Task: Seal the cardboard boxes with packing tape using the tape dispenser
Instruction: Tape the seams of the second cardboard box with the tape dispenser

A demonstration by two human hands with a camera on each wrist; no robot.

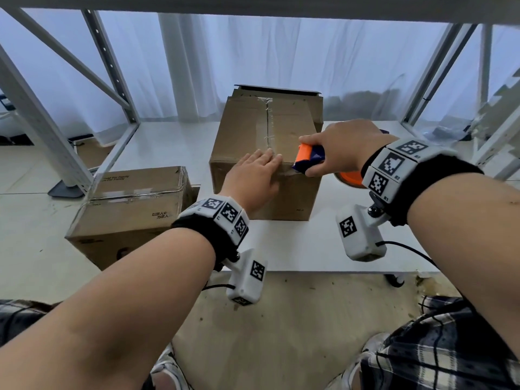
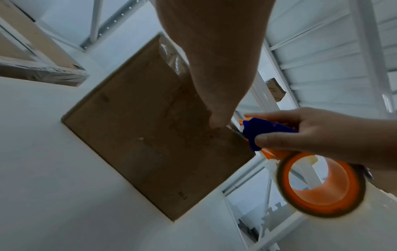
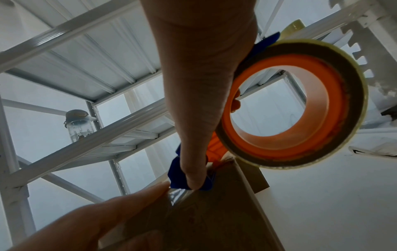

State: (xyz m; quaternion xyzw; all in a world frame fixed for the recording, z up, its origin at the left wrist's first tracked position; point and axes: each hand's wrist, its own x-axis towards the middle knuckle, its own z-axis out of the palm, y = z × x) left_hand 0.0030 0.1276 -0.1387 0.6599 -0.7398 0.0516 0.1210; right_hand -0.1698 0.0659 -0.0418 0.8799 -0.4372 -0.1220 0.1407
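A tall cardboard box (image 1: 253, 128) stands on the white table (image 1: 309, 243), with clear tape along its top centre seam. My left hand (image 1: 253, 175) lies flat on the box's near top edge, fingers straight, pressing the tape down. My right hand (image 1: 340, 150) grips the blue and orange tape dispenser (image 1: 309, 159), whose front end sits at the box's near right top edge beside the left fingertips. Its tape roll (image 3: 290, 108) on an orange core hangs by the box's right side. The box's front face (image 2: 154, 144) fills the left wrist view, next to the dispenser (image 2: 266, 132).
A second, lower cardboard box (image 1: 132, 209), taped along its top, sits to the left at the table's corner. White metal shelving posts (image 1: 36, 119) frame both sides, and a shelf runs overhead. A clear jar (image 3: 78, 125) stands on a shelf. Bare table lies right of the tall box.
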